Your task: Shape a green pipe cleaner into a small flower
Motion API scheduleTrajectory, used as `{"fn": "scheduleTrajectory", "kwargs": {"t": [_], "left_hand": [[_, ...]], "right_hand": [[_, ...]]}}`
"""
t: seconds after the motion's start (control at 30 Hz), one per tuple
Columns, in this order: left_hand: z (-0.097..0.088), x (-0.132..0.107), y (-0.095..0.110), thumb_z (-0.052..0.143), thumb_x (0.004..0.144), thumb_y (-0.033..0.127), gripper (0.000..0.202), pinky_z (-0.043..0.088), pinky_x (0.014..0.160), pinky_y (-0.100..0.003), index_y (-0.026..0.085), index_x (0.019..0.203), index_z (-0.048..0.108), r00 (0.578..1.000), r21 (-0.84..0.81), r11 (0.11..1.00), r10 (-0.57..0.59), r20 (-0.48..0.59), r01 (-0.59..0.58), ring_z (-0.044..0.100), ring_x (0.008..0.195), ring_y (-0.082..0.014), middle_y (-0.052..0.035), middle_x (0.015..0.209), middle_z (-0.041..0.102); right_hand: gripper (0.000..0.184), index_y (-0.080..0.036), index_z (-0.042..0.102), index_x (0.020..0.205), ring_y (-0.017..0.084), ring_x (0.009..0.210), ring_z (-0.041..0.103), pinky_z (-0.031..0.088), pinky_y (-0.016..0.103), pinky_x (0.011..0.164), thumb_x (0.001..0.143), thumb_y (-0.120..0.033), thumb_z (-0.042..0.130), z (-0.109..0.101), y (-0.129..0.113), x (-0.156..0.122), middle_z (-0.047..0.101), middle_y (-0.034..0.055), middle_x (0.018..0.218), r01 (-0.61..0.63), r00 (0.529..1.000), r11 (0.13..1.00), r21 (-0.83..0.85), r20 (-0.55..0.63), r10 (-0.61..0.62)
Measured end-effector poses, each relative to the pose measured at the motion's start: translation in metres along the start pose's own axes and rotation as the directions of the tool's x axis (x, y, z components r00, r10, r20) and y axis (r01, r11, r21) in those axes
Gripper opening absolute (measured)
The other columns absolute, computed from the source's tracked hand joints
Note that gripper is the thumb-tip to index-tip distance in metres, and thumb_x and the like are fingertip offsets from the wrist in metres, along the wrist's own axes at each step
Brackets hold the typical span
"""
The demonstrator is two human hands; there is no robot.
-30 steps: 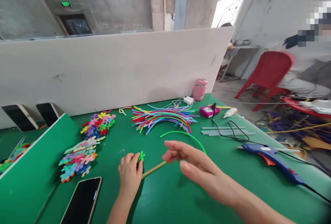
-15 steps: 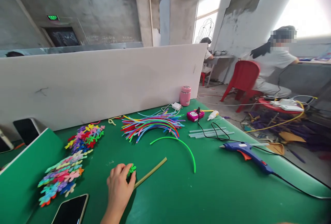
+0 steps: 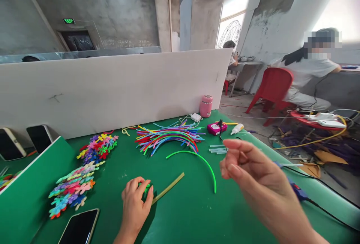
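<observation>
My left hand (image 3: 136,202) is closed around a small green fuzzy flower (image 3: 146,187), just over the table, and the fingers cover part of it. An olive-coloured strip (image 3: 170,187) lies on the table beside those fingers, its near end hidden by the hand. My right hand (image 3: 250,172) is raised on the right, fingers loosely curled, with a gap to the thumb and nothing seen between them. Left of it a curved green pipe cleaner (image 3: 209,166) lies on the table. A blue glue gun (image 3: 298,191) is mostly hidden behind this hand.
A bundle of coloured pipe cleaners (image 3: 168,135) lies at mid-table. Fuzzy flowers (image 3: 73,187) are piled at left near a phone (image 3: 80,227). Clear glue sticks (image 3: 218,149), a magenta box (image 3: 216,128) and a pink bottle (image 3: 206,106) stand toward the white partition (image 3: 126,90).
My right hand has come into view from the lower right, in front of the glue gun. The left hand keeps hold of the green flower. The view has turned slightly left.
</observation>
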State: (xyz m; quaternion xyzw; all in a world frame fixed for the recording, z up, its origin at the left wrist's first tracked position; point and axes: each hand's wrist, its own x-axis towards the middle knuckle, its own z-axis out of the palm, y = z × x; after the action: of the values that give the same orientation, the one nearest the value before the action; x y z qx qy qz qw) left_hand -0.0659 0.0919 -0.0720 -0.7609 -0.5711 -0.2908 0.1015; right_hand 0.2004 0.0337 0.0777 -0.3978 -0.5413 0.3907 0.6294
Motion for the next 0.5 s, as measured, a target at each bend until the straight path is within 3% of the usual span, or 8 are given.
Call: {"fn": "scheduleTrajectory", "kwargs": {"t": [0.13,0.23,0.3,0.37,0.43,0.5], "left_hand": [[-0.003,0.002,0.003,0.050,0.076,0.026,0.016,0.045,0.062,-0.033,0.019,0.078,0.064,0.986,-0.048,0.994,0.089,-0.137,-0.097,0.057,0.076,-0.0216,-0.0066,0.078,0.061],[-0.012,0.003,0.011,0.048,0.078,0.024,0.017,0.045,0.066,-0.033,0.018,0.086,0.061,0.962,-0.086,0.986,0.118,-0.248,-0.143,0.057,0.078,-0.0211,-0.0075,0.081,0.061],[-0.017,0.004,0.025,0.047,0.079,0.022,0.022,0.044,0.073,-0.035,0.018,0.098,0.058,0.960,-0.091,0.986,0.115,-0.256,-0.142,0.057,0.087,-0.0218,-0.0091,0.091,0.061],[-0.018,0.003,0.046,0.041,0.082,0.026,0.026,0.043,0.077,-0.038,0.021,0.102,0.057,0.933,-0.074,0.983,0.135,-0.333,-0.169,0.057,0.092,-0.0234,-0.0105,0.096,0.062],[-0.015,0.003,0.070,0.035,0.084,0.037,0.032,0.042,0.079,-0.039,0.022,0.096,0.060,0.896,-0.068,0.959,0.229,-0.381,-0.274,0.059,0.093,-0.0242,-0.0097,0.092,0.065],[-0.010,0.005,0.089,0.038,0.083,0.037,0.027,0.041,0.082,-0.039,0.025,0.086,0.062,0.854,-0.040,0.950,0.259,-0.452,-0.309,0.062,0.087,-0.0222,-0.0054,0.083,0.068]], "right_hand": [[0.024,-0.020,0.061,0.082,0.006,0.040,0.038,0.032,0.016,0.035,0.074,-0.042,0.058,-0.013,0.049,-0.013,0.044,-0.0046,0.053,-0.191,0.979,0.971,-0.145,-0.102,0.178],[0.033,-0.018,0.063,0.073,0.007,0.038,0.037,0.031,0.016,0.035,0.078,-0.048,0.051,-0.017,0.079,-0.030,0.039,-0.0051,0.044,-0.291,0.956,0.942,-0.165,-0.076,0.282],[0.036,-0.019,0.064,0.084,0.010,0.045,0.048,0.040,0.019,0.044,0.079,-0.051,0.047,-0.008,0.089,-0.035,0.050,-0.0018,0.051,-0.292,0.956,0.953,-0.080,-0.010,0.292],[0.040,-0.024,0.060,0.101,0.016,0.070,0.060,0.047,0.027,0.061,0.081,-0.054,0.042,0.010,0.093,-0.035,0.063,0.0040,0.078,-0.263,0.958,0.963,0.054,0.130,0.254],[0.039,-0.028,0.057,0.104,0.020,0.085,0.060,0.049,0.031,0.066,0.085,-0.052,0.033,0.030,0.093,-0.033,0.063,0.0047,0.094,-0.252,0.917,0.961,0.117,0.346,0.199],[0.029,-0.025,0.056,0.104,0.021,0.091,0.058,0.049,0.034,0.072,0.087,-0.042,0.040,0.045,0.090,-0.034,0.060,0.0046,0.102,-0.244,0.882,0.963,0.113,0.439,0.172]]}}
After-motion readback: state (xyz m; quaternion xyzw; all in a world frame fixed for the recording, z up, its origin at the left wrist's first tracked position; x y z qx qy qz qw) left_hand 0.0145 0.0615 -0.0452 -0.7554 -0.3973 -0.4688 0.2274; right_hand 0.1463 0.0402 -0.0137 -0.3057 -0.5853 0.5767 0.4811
